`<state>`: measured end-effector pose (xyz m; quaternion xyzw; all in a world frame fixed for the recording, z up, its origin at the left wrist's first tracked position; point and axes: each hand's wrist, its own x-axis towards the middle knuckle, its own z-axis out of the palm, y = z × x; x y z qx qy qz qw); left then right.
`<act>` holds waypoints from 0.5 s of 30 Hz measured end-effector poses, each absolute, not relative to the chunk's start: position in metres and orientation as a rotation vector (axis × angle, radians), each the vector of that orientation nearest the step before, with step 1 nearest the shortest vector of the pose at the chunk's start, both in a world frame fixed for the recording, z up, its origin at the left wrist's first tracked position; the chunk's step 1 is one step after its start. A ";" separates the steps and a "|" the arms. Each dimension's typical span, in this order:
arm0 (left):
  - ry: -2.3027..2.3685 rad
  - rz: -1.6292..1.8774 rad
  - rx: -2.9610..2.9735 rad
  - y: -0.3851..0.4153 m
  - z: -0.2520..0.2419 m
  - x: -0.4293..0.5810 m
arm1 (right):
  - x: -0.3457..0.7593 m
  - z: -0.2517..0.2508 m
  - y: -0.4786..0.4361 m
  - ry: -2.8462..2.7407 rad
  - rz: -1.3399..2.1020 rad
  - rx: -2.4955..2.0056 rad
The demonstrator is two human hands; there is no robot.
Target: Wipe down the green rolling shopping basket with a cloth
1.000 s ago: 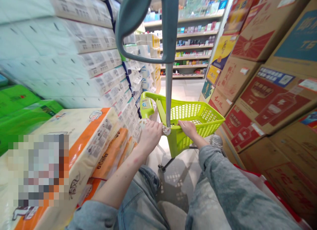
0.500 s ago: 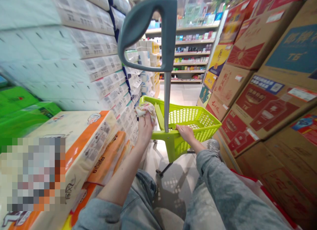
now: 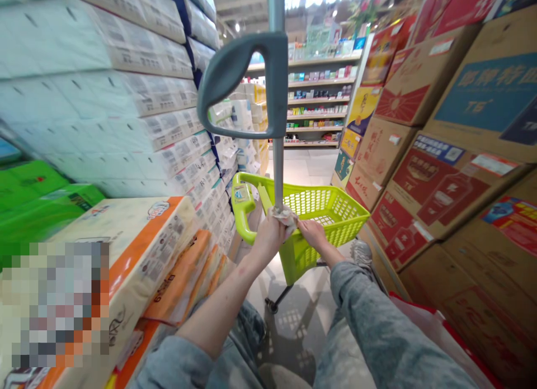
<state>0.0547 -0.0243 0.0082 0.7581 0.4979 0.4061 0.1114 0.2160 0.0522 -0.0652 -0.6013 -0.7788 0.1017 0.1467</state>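
A lime-green shopping cart (image 3: 325, 196) with perforated sides stands before me. From it rises a grey metal pole (image 3: 278, 168) carrying a dark grey loop handle (image 3: 277, 87). My left hand (image 3: 269, 234) is closed on a crumpled, pale patterned cloth (image 3: 286, 216) and presses it against the cart where the pole's base meets the rim. Just right of the cloth, my right hand (image 3: 312, 233) grips the cart's near rim, its fingers curled over the edge. The cart's green push bar (image 3: 242, 216) with a small label lies left of the pole.
Stacked white tissue packs (image 3: 138, 93) rise on the left, above orange-and-cream packs (image 3: 155, 238) close to my arm. Cardboard cartons (image 3: 453, 182) wall the right side. Shelves of small goods (image 3: 319, 98) stand at the aisle's far end. A caster (image 3: 272, 305) rests on the floor.
My left hand has moved the cloth rightward from the cart's push bar to the pole's base. My right hand stays on the rim. The view has tilted up slightly.
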 end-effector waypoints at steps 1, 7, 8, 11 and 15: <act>1.391 1.242 2.171 -0.025 0.013 0.055 | 0.216 -0.065 0.052 -2.240 0.296 -1.728; 1.123 1.638 1.822 -0.007 0.090 0.057 | 0.210 -0.063 0.049 -2.266 0.305 -1.710; 1.097 1.668 1.802 -0.002 0.102 0.057 | 0.210 -0.063 0.048 -2.269 0.300 -1.712; 1.097 1.726 1.787 0.008 0.119 0.058 | 0.209 -0.064 0.049 -2.266 0.299 -1.712; 1.074 1.665 1.896 0.008 0.086 0.055 | 0.210 -0.064 0.051 -2.247 0.338 -1.700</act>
